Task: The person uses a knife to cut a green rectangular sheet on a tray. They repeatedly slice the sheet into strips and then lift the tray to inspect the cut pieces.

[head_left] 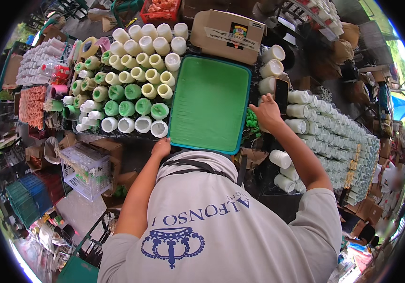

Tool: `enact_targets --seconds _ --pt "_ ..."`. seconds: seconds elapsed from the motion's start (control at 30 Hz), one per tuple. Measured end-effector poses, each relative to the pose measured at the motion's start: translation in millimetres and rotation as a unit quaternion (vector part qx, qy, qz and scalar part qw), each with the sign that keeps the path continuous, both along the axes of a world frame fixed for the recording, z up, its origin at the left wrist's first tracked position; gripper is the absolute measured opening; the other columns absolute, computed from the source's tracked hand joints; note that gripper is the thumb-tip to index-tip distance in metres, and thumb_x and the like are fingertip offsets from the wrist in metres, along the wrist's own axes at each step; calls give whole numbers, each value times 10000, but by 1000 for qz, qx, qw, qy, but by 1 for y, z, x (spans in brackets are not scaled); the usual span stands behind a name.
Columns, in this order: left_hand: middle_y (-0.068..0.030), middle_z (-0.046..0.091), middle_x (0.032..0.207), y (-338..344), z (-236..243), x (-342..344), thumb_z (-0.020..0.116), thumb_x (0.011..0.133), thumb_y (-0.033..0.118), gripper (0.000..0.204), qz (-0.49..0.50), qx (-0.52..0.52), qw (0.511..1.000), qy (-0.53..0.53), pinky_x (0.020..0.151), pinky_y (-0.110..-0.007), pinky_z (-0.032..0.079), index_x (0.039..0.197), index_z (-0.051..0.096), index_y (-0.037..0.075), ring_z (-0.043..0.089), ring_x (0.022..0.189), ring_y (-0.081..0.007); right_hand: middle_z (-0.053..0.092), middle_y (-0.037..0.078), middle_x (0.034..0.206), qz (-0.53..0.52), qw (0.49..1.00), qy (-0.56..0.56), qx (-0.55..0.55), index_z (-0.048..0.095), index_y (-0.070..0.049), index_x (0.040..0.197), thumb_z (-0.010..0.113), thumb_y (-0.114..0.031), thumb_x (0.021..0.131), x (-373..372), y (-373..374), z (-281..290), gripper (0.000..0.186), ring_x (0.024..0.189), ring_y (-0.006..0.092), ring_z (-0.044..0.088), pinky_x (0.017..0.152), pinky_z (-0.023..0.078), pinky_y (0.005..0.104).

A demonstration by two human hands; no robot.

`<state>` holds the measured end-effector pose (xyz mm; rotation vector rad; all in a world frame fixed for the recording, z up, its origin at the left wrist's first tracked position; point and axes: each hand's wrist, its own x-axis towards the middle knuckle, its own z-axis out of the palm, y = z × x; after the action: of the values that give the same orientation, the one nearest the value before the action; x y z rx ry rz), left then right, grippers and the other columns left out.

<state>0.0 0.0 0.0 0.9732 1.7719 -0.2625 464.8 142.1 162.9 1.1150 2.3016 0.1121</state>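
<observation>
A shallow blue-rimmed tray filled with smooth green material (pixel 208 101) lies on the dark table before me. My left hand (pixel 161 147) is closed on its lower left corner, fingertips partly hidden. My right hand (pixel 267 111) hovers at the tray's right, fingers loosely bent and apart, near a dark phone-like slab (pixel 281 96) and small green pieces (pixel 252 121); contact is unclear. Left of the tray stand rows of cream cylinders (pixel 152 76), green cylinders (pixel 143 106) and white cylinders (pixel 126 125). More white cylinders (pixel 273 66) form a column beside the slab.
A cardboard piece (pixel 223 37) is behind the tray. Stacked clear cylinders (pixel 330 137) fill the right. Salmon-coloured pieces (pixel 30 106) and a red bottle (pixel 56 71) are far left, a red crate (pixel 160 14) at the back, a white crate (pixel 84 170) below the table's left edge.
</observation>
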Motion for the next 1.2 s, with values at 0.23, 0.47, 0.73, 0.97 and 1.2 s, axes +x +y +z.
enact_targets --seconds 0.23,0.47,0.73,0.97,1.2 --pt "-235 612 1466 -3 -20 3 398 1119 454 529 -18 25 999 7 1122 -535 455 1430 593 73 581 1357 -426 710 55 900 -21 964 265 20 555 -270 1553 613 -25 910 -79 29 22 691 1011 255 617 969 414 407" --pt "-262 638 1409 -7 -14 2 413 1115 440 515 -1 55 998 -4 1092 -554 467 1374 623 48 602 1307 -455 661 61 902 27 938 345 2 505 -256 1592 582 -28 959 -155 51 -67 678 1002 267 587 1007 418 412" --pt "-270 665 1356 -7 0 7 433 1104 432 502 2 67 998 3 1063 -556 487 1348 635 42 624 1264 -467 687 67 969 34 942 334 -34 464 -294 1618 564 -1 917 -162 58 -103 766 1061 270 598 1024 433 417" --pt "-257 673 1348 -9 -4 6 442 1101 438 492 12 62 998 1 1055 -552 492 1347 635 58 630 1261 -453 674 63 941 40 939 340 -31 469 -297 1614 554 4 910 -161 58 -108 771 1044 269 595 1011 433 412" --pt "-251 662 1374 -4 3 9 433 1105 450 499 -3 59 998 9 1072 -549 482 1343 640 63 618 1283 -448 672 59 918 56 947 317 -17 484 -339 1600 558 0 905 -158 67 -108 777 1035 254 598 996 434 406"
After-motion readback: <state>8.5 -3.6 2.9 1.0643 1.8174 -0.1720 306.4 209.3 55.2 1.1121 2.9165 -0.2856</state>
